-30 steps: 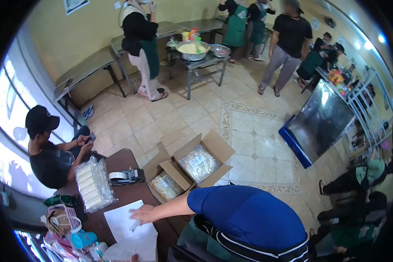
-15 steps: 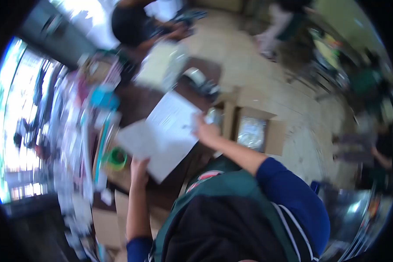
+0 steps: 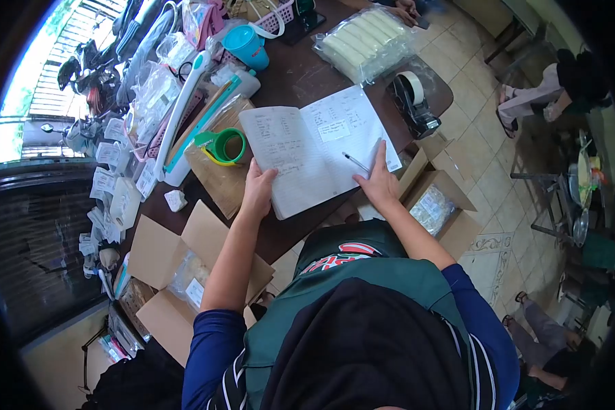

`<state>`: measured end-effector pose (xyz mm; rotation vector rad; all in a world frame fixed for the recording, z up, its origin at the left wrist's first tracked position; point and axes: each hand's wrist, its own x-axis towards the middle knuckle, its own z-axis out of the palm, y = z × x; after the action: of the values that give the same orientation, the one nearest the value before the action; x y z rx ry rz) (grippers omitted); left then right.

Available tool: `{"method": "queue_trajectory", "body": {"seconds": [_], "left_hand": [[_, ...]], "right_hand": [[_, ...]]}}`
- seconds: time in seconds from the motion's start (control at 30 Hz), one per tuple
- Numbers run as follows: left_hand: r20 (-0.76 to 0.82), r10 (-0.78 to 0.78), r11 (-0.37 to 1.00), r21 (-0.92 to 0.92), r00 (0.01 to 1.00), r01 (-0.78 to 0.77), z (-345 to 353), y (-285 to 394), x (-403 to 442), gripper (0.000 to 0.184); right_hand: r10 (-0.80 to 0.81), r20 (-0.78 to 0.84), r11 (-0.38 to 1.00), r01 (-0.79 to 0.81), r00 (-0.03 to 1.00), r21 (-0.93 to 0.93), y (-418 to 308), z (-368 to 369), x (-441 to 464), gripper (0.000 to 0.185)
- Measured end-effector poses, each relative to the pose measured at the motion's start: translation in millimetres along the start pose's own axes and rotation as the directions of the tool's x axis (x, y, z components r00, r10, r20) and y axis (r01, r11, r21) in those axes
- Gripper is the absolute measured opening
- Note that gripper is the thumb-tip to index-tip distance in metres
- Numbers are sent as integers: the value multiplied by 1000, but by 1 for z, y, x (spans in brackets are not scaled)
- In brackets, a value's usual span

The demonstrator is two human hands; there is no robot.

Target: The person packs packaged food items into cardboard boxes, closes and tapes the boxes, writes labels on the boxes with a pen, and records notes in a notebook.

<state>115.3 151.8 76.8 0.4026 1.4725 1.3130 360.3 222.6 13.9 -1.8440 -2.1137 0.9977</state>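
Observation:
An open notebook [image 3: 321,160] with handwritten pages is held in front of me over the dark table. My left hand [image 3: 258,191] is closed on its lower left edge, thumb on the page. On the opposite side, my right hand [image 3: 380,180] grips the right edge. A pen [image 3: 354,162] sticks out from beside the right thumb across the page; whether the fingers pinch it too is hard to tell. Left of the notebook, a green tape roll [image 3: 224,146] rests on brown cardboard [image 3: 219,179].
A tape dispenser [image 3: 417,102] and a plastic-wrapped pack [image 3: 365,44] are at the table's far side. A blue cup [image 3: 247,46] stands among bags at left. Open cartons [image 3: 154,249] flank me, another carton [image 3: 462,236] at right. Other people are at the edges.
The view has swung and sharpened, so the notebook appears farther right. Its left leaf, raised and tilted before, now lies spread open. Both hands remain on the notebook.

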Motion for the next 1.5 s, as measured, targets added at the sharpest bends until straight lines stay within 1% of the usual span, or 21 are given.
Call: {"method": "queue_trajectory", "body": {"seconds": [0.07, 0.13, 0.27, 0.33, 0.37, 0.43, 0.47, 0.53, 0.57, 0.63, 0.7, 0.8, 0.87, 0.9, 0.97, 1.0, 1.07, 1.27, 1.3, 1.43, 1.5], "left_hand": [[-1, 14, 1000, 1, 1000, -14, 3, -2, -2, 44], [-11, 17, 1000, -16, 1000, -17, 6, -4, -3, 43], [-2, 41, 999, 6, 999, -41, 6, -10, -6, 36], [-50, -9, 990, -143, 999, 2, 5, -11, -7, 36], [-53, -11, 990, -144, 999, 3, 3, -13, -5, 36], [40, -25, 941, -337, 999, 37, -3, -17, -1, 45], [41, -25, 941, -336, 999, 37, -2, -16, 0, 45], [-100, -12, 984, -176, 995, -5, 0, -14, 0, 47], [-102, -14, 985, -175, 995, -4, 0, -15, -1, 47], [-154, 52, 985, 169, 987, -26, 1, -17, -3, 46], [-137, 39, 992, 121, 990, -23, -2, -20, -3, 46], [-99, 39, 998, 57, 994, -33, -3, -21, -3, 46], [-83, 53, 998, 41, 995, -50, -3, -21, -3, 45], [-75, 48, 999, 15, 996, -47, -3, -21, -3, 44], [-66, 42, 999, -8, 997, -42, -2, -22, -4, 44], [-65, 42, 999, -21, 997, -43, -1, -22, -4, 44], [-62, 39, 998, -37, 997, -42, -1, -22, -4, 44], [-14, -90, 995, -44, 996, 89, 5, -35, -2, 44], [12, -88, 994, -63, 996, 88, 7, -38, -1, 42], [4, -122, 988, -91, 993, 121, 13, -48, -1, 39], [9, -148, 984, -103, 989, 148, 16, -47, -4, 39]], "right_hand": [[4, -8, 1000, -4, 1000, 8, 3, 0, 1, 105], [-103, 56, 972, 89, 993, 217, 8, 4, 4, 99], [-260, 45, 906, 228, 965, 356, -3, 13, -3, 90], [-530, 0, 783, 489, 848, 383, -18, 5, -17, 82], [-530, 3, 783, 489, 848, 384, -22, 4, -20, 82], [-818, -102, 533, 813, 565, 232, -27, 4, -25, 61], [-818, -103, 533, 813, 566, 233, -22, 5, -24, 61], [-716, 49, 626, 609, 696, 487, -7, 7, -24, 35], [-624, -54, 687, 580, 780, 438, -2, 3, -21, 22], [-342, -87, 869, 350, 936, 350, 9, -15, -9, 23], [-249, -288, 954, 285, 924, 89, 39, -23, 9, 33], [-28, -277, 990, -12, 960, -143, 56, -46, 18, 48], [142, -174, 989, -147, 974, -15, 66, -50, 28, 44], [141, -172, 989, -146, 975, -13, 79, -45, 36, 44], [195, -88, 916, -149, 977, 372, 92, -33, 46, 32], [197, -89, 914, -150, 976, 377, 92, -33, 47, 32], [166, 25, 806, -150, 986, 573, 86, -44, 45, 22], [-32, -135, 819, 104, 990, 564, 52, -87, 23, 17], [-20, -132, 877, 81, 991, 474, 50, -93, 20, 13], [-40, -5, 870, 37, 999, 491, 32, -113, -5, 13], [-254, -93, 849, 268, 963, 456, 35, -114, -11, 16]]}}
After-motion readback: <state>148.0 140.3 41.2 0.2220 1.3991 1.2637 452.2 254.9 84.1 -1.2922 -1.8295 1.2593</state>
